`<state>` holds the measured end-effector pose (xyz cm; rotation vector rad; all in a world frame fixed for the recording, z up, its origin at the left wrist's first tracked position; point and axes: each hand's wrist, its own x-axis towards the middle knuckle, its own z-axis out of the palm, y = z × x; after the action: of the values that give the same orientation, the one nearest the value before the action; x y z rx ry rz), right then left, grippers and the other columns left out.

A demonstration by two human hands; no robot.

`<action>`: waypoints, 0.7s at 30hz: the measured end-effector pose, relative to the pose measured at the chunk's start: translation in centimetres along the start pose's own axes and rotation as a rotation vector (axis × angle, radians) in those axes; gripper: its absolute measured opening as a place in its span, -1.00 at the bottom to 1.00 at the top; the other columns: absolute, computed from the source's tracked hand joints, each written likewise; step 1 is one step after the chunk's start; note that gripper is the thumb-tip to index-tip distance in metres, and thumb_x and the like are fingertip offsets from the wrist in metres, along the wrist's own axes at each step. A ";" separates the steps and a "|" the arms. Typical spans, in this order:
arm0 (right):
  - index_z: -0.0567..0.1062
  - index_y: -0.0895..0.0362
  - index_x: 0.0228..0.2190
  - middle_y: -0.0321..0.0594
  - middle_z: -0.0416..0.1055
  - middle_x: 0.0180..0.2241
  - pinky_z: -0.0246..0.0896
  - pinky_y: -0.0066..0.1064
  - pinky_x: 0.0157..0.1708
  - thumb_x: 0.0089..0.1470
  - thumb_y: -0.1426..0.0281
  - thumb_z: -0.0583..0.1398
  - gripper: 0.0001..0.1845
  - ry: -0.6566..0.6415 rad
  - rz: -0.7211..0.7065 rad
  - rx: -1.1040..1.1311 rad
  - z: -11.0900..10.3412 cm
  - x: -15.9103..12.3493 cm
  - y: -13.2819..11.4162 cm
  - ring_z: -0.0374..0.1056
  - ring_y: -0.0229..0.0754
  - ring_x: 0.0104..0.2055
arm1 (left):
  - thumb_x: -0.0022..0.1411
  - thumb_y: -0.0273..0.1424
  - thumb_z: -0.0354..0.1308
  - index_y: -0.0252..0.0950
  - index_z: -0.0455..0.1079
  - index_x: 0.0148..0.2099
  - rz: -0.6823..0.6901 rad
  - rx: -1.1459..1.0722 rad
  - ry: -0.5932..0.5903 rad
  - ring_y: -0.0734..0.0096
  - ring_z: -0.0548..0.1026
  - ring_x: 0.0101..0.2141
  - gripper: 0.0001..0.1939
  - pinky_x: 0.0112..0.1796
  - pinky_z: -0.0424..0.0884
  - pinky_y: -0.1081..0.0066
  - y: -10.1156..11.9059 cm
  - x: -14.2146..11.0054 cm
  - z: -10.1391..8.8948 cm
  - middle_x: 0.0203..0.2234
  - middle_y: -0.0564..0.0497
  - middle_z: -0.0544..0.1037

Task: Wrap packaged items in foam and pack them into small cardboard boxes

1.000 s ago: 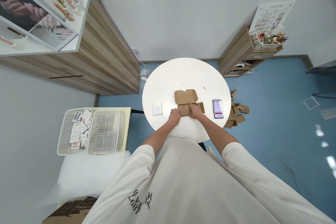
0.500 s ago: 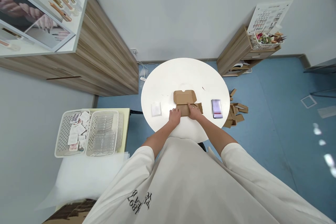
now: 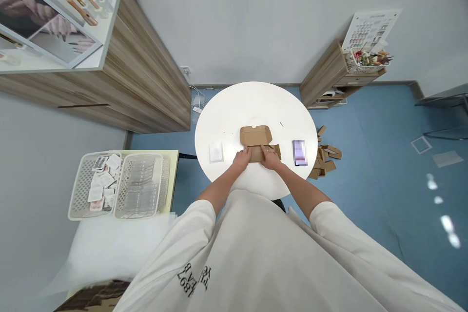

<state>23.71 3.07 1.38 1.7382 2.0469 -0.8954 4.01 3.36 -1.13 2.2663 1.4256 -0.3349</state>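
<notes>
A small brown cardboard box [image 3: 256,135], partly folded, lies on the round white table in front of me. Its lid panel stretches out on the far side, and a flap sticks out to the right. My left hand [image 3: 242,158] grips the box's left end, fingers up by the fold line. On the right end, my right hand [image 3: 270,158] has its fingers over the side flap. Both thumbs are hard to make out. Left of the box is a flat clear-and-white packet [image 3: 216,152]; to the right lies a phone [image 3: 300,152] with a blurred screen.
The white table [image 3: 256,100] has tiny dark specks on it. Several folded cardboard boxes [image 3: 323,161] are on the floor at right. Two white baskets, one with small packs [image 3: 97,192], one with clear plastic cases [image 3: 141,185], stand at left. A wooden cabinet [image 3: 146,63] rises behind them.
My left hand's fingers have slid a little farther up the left end of the box. My right hand stays at the right end. The whole view has shifted slightly.
</notes>
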 end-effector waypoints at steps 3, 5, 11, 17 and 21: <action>-0.13 0.08 0.41 0.00 0.04 0.34 -0.11 -0.15 0.25 0.22 0.38 0.04 -0.19 0.229 0.005 -0.030 0.5 -1.9 1.2 -0.03 0.07 0.34 | 0.11 -0.57 0.32 -0.30 0.00 0.36 0.020 0.024 0.002 0.04 0.46 0.03 -0.15 0.01 0.31 0.19 -0.2 0.1 -0.2 0.38 -0.43 -0.04; -0.09 0.06 0.39 -0.01 -0.07 0.37 -0.09 -0.11 0.25 0.21 0.40 0.03 -0.22 0.340 0.103 -0.045 0.8 -2.9 2.2 -0.10 0.09 0.36 | 0.10 -0.57 0.33 -0.30 0.00 0.36 0.025 0.022 -0.004 0.04 0.47 0.02 -0.14 0.01 0.31 0.19 -0.2 0.1 -0.4 0.37 -0.44 -0.03; -0.06 0.06 0.38 0.11 -0.15 0.38 0.13 -0.11 0.12 0.19 0.36 0.08 -0.21 0.216 0.332 0.039 1.0 -2.4 4.2 0.10 0.14 0.28 | 0.10 -0.54 0.34 -0.27 -0.03 0.38 0.012 -0.039 -0.027 0.02 0.50 0.00 -0.11 0.03 0.31 0.15 0.0 0.3 -0.5 0.36 -0.47 -0.03; -0.11 0.09 0.39 0.08 0.13 0.26 0.25 -0.31 -0.04 0.23 0.33 0.07 -0.21 0.157 0.328 0.210 0.9 -0.5 3.6 0.30 -0.01 0.12 | 0.10 -0.54 0.34 -0.25 -0.03 0.36 0.007 0.028 -0.049 0.05 0.52 -0.03 -0.12 -0.01 0.33 0.17 0.2 0.4 -0.5 0.36 -0.46 -0.04; 0.03 0.04 0.35 0.05 0.18 0.22 0.24 -0.31 -0.08 0.25 0.37 0.07 -0.30 0.168 0.297 0.168 0.7 -0.5 3.3 0.32 0.00 0.08 | 0.11 -0.57 0.32 -0.28 0.03 0.31 0.012 0.047 -0.067 0.09 0.53 -0.07 -0.20 -0.04 0.35 0.19 0.3 0.3 -0.8 0.35 -0.45 -0.03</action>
<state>26.89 2.43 0.30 2.2036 1.7834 -0.8726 4.42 3.88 -0.46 2.2785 1.3834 -0.4405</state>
